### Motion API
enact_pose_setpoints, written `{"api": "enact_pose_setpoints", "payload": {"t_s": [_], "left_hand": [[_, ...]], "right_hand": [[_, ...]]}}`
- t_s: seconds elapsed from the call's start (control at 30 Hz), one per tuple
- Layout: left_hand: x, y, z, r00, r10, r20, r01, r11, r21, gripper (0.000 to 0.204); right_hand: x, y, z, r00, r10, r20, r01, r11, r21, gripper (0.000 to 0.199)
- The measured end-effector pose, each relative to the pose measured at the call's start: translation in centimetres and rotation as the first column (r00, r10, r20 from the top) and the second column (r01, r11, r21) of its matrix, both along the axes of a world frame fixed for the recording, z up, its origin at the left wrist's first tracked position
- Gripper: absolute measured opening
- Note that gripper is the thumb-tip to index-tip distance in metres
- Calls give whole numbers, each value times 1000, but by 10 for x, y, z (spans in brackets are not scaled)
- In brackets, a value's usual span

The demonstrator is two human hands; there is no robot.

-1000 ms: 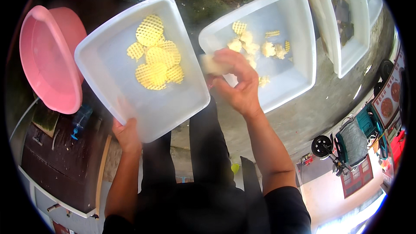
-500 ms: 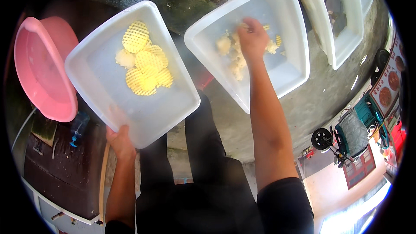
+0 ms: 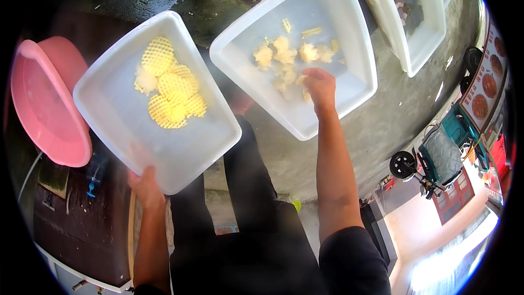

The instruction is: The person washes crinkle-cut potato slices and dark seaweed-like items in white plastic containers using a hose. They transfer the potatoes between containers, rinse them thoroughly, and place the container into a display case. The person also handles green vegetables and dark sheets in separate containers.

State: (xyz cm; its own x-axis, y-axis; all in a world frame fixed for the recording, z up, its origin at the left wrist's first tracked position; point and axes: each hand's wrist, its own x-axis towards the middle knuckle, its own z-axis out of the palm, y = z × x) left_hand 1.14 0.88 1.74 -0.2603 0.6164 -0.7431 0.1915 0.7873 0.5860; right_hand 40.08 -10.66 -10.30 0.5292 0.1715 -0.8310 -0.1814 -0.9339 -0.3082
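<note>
My left hand [image 3: 147, 186] is closed on the near edge of a white plastic tub [image 3: 117, 136], its fingers showing faintly through the wall. Waffle-cut potato slices [image 3: 174, 88], yellow and latticed, lie in a pile in that tub beside a whitish, fluffy lump [image 3: 145, 80]. My right hand [image 3: 321, 86] reaches into a second white tub [image 3: 357, 71], its fingers pinched together low over the bottom. A small pale yellow food piece shows at the fingertips, mostly hidden. Pale lumps [image 3: 284, 52] and several narrow ridged strips [image 3: 311, 31] lie scattered around there.
At the far left a pink plastic basin [image 3: 49, 112] stands tilted beside the left tub. More white tubs [image 3: 428, 49] with contents sit at the far right. A clear bottle [image 3: 96, 172] with a blue top lies below the basin. A stroller-like cart [image 3: 436, 155] stands further right.
My right hand has drawn back toward me inside the right tub, uncovering more pale lumps. Both tubs sit slightly further left in the view. The left hand keeps its hold.
</note>
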Motion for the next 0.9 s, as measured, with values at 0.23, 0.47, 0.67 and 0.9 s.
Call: {"api": "enact_pose_setpoints", "payload": {"t_s": [0.23,0.47,0.67,0.9], "left_hand": [[-2,1,0,999,52,-3,-52,997,-53,61],[-5,-2,-1,1000,22,15,-22,1000,0,56],[-3,1,-1,999,33,38,-32,999,-25,59],[-2,-1,-1,1000,9,24,-9,1000,-7,57]], "right_hand": [[-3,33,-9,548,364,754,-436,893,-115,41],[4,22,-27,729,222,648,-256,966,-43,27],[-6,-4,-30,852,-178,493,150,984,96,18],[-68,38,53,806,-581,-112,557,679,479,12]]}}
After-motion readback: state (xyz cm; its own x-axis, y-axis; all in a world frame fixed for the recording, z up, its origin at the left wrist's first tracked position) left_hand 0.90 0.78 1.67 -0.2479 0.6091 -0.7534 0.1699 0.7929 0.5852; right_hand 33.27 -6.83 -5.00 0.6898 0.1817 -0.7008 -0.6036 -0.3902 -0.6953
